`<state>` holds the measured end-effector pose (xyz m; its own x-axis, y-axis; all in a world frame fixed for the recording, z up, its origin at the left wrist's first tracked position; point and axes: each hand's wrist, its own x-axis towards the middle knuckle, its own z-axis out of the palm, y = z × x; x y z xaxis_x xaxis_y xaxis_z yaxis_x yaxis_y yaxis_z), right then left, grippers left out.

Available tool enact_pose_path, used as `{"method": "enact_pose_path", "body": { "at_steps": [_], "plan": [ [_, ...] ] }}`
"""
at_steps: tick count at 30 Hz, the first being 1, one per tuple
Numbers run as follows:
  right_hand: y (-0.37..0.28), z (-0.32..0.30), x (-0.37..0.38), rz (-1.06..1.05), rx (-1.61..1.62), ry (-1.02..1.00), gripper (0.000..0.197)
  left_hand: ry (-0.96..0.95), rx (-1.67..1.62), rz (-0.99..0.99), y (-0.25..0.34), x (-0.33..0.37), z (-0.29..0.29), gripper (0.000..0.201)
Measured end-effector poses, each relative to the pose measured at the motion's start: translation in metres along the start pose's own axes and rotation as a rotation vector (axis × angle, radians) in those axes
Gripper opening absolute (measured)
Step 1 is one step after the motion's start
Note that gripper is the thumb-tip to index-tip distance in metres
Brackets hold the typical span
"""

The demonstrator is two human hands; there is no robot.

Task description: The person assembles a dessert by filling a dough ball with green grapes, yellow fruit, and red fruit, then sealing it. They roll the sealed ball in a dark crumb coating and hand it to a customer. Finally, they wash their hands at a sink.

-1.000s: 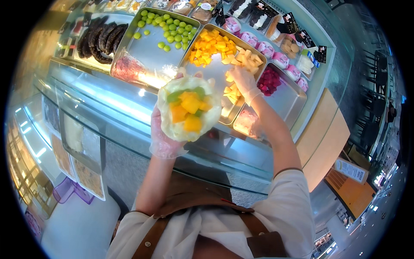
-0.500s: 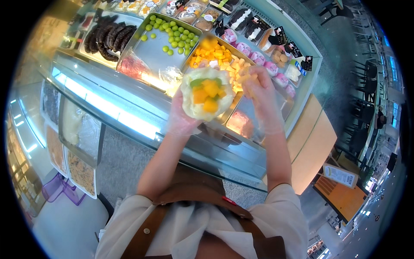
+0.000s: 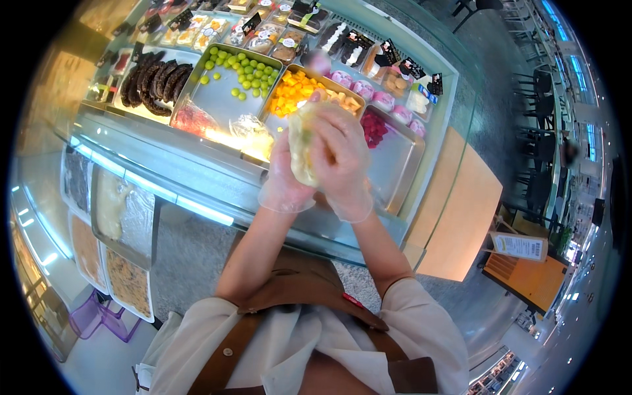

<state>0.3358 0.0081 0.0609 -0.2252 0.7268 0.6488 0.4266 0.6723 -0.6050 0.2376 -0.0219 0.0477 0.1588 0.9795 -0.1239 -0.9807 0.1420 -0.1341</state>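
Observation:
My left hand (image 3: 286,181), in a clear plastic glove, is wrapped round a creamy white, cream-covered pastry round (image 3: 301,148), now turned edge-on. A bit of green fruit shows at its face. My right hand (image 3: 342,158), gloved too, has its fingers curled against that face; whether a fruit piece is in them is hidden. Both hands are above the near edge of a metal tray with diced mango (image 3: 288,96) and paler orange fruit pieces (image 3: 345,102). Right of it, a tray holds red fruit pieces (image 3: 373,130). Green grapes (image 3: 247,71) lie in the tray to the left.
Glass edging (image 3: 178,197) of the display case runs below my hands. Dark curved pastries (image 3: 155,79), pink-wrapped sweets (image 3: 363,89) and boxed cakes (image 3: 263,38) surround the fruit trays. A wooden counter (image 3: 461,217) is at the right, more trays (image 3: 125,204) at the lower left.
My right hand has moved left from the fruit tray onto the pastry. The pastry has tipped from face-up to edge-on, hiding its mango cubes. The view has shifted, uncovering the red fruit.

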Motion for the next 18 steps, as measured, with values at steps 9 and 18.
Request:
{"method": "enact_pose_path", "body": {
  "at_steps": [9,18],
  "plan": [
    [-0.009,-0.03,0.006,0.184,0.195,-0.085,0.038,0.092,0.073,-0.017,-0.004,-0.004,-0.016,0.05],
    [0.007,-0.016,-0.012,-0.01,-0.124,-0.102,0.039,0.103,0.276,0.06,-0.008,-0.005,-0.033,0.051]
  ]
}}
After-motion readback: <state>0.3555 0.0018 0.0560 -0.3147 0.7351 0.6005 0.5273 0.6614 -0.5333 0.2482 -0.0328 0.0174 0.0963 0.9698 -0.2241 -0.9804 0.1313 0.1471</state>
